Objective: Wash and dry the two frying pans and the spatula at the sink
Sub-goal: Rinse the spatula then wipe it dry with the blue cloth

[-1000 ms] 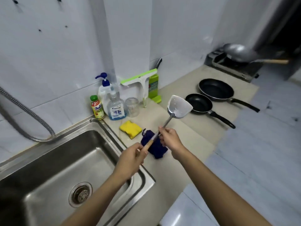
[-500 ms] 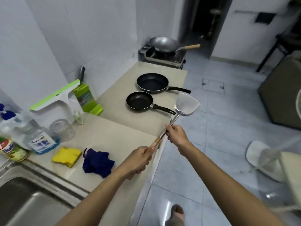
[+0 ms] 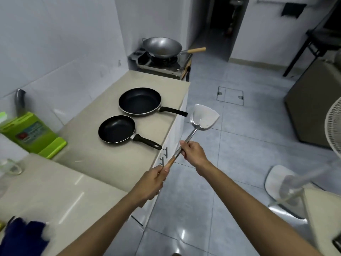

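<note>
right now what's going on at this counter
A person holds a spatula in both hands: the left hand grips the wooden end, the right hand pinches the metal shaft. Its blade hangs out over the floor, past the counter edge. The small pan and the big pan sit empty on the counter, untouched. The sink is out of view.

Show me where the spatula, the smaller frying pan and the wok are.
spatula (image 3: 204,117): head view, on the flat metal blade.
smaller frying pan (image 3: 116,129): head view, on the black inside of the bowl.
wok (image 3: 162,46): head view, on the shiny inside.
</note>
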The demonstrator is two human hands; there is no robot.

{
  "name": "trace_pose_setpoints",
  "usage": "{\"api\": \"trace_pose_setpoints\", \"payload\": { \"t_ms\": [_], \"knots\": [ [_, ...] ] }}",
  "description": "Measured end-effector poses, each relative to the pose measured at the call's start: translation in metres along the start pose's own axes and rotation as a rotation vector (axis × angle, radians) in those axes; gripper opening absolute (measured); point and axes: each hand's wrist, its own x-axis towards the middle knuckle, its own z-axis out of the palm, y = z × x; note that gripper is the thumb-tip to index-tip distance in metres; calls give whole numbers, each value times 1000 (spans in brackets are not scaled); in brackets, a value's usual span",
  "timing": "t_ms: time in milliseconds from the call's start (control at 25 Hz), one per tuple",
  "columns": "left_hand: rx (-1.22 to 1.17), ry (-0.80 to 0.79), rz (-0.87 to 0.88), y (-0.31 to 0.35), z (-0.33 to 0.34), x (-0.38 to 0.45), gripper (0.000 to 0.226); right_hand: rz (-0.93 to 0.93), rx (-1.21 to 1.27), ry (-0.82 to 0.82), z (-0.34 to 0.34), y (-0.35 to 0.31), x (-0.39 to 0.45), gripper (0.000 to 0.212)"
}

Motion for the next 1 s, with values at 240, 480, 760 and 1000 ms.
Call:
{"api": "trace_pose_setpoints", "payload": {
  "t_ms": [240,480,760,1000],
  "knots": [
    [-25,52,-57,21,-10,94,41,3,-77,-31,-14,-14,102,40],
    [-52,139,-85,42,-48,216,41,-42,-176,-111,-11,-60,233,44],
    [-128,238,-158,73,-86,309,40,-158,-284,-277,-5,-113,349,48],
    [-157,438,-319,62,-120,339,38,-210,-356,-553,72,-124,425,51]
  ]
}}
